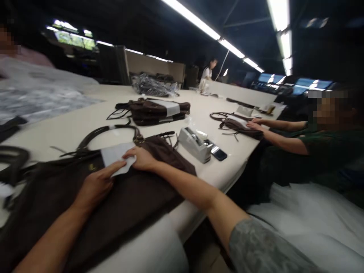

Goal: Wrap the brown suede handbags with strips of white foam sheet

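A dark brown handbag (122, 212) lies flat on the table in front of me, its handle (113, 131) looped away from me. White paper (112, 153) wraps over the bag's upper edge. My left hand (93, 187) is closed, its index finger reaching onto the paper. My right hand (142, 158) is closed on the paper's right side, thumb and fingertips at its edge. The two hands' fingertips nearly meet. A small gold-coloured mark (91, 167) shows on the bag left of the paper.
Beyond the bag stand a grey tape dispenser (195, 144) and a phone (218, 152). Another brown bag with a white band (159, 110) lies farther back. Clear plastic (48, 98) covers the left side. At right, a co-worker's hands (254, 124) rest on a similar bag (240, 127).
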